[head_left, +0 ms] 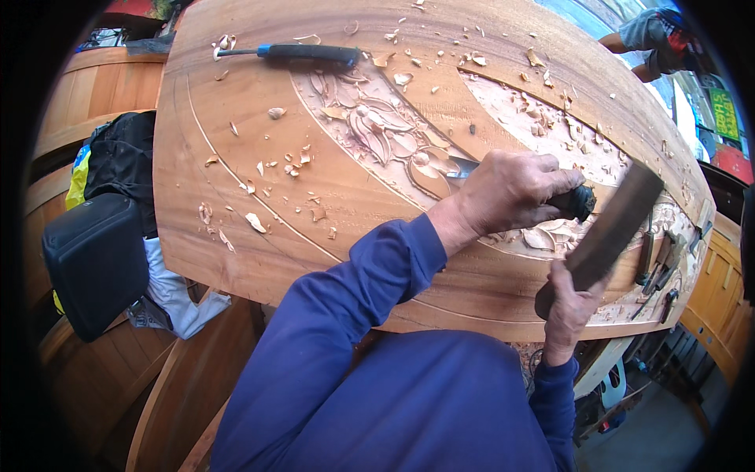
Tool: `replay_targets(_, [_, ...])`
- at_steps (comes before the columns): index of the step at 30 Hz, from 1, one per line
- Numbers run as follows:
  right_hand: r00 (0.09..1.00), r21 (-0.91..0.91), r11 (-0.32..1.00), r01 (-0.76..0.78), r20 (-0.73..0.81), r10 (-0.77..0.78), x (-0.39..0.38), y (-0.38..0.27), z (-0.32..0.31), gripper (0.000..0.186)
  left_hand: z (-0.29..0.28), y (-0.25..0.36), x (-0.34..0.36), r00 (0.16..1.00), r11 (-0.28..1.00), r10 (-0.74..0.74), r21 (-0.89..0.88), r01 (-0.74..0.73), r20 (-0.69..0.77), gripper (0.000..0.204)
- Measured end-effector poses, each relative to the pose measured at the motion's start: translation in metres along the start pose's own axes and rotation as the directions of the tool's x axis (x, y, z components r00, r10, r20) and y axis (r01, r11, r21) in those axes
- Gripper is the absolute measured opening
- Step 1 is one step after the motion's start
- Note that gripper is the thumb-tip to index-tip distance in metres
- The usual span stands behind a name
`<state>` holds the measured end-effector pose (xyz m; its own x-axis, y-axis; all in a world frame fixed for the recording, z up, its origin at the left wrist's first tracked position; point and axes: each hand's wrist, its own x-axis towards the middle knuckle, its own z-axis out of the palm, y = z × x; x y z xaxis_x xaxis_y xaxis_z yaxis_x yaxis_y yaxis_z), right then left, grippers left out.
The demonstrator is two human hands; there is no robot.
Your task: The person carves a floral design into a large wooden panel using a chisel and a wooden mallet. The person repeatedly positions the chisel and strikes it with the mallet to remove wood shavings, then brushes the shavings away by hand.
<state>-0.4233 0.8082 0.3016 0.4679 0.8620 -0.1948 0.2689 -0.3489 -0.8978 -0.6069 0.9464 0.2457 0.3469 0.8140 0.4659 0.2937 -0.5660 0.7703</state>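
My left hand [515,193] is closed around the black handle of a carving chisel [464,167]. Its steel blade touches the carved flower relief [429,169] on a large brown wooden panel [259,181]. A dark, flat-sided wooden mallet [621,220] is in my right hand [572,311], slanting up close to the end of the chisel's handle. I cannot tell whether the two touch. More carved leaves and petals [377,130] lie left of my left hand, in a recessed band with a raised border.
A second chisel with a black and blue handle [311,53] lies at the panel's upper left. Several carving tools [664,263] rest at its right end. Wood shavings [255,223] are scattered about. A black case [96,263] stands at the left; another person [657,43] is at the upper right.
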Motion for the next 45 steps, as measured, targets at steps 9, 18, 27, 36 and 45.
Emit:
replay_targets(9, [0.994, -0.050, 0.999, -0.003, 0.112, 0.008, -0.014, 0.012, -0.002, 0.068, 0.004, -0.003, -0.005, 0.993, 1.000, -0.004, 0.031, 0.001, 0.114, 0.051])
replay_targets(18, [0.997, 0.005, 1.000, -0.017, 0.080, 0.016, -0.031, 0.011, 0.012, 0.088, -0.003, 0.000, -0.006, 0.983, 0.999, 0.012, 0.031, -0.018, 0.183, 0.054])
replay_targets(27, [0.998, -0.035, 0.999, 0.040, 0.041, -0.039, -0.036, 0.011, 0.017, 0.078, -0.003, -0.004, -0.010, 0.991, 0.995, 0.096, -0.010, -0.096, 0.093, 0.055])
replay_targets(36, [0.998, 0.005, 1.000, -0.004, -0.069, 0.005, -0.036, 0.010, 0.018, 0.067, -0.001, -0.004, -0.010, 0.991, 0.996, 0.089, -0.014, -0.088, 0.096, 0.055])
replay_targets(45, [0.986, 0.042, 0.997, -0.066, -0.150, 0.072, -0.041, 0.012, 0.010, 0.081, -0.008, -0.005, -0.012, 0.989, 0.996, 0.088, -0.013, -0.087, 0.121, 0.056])
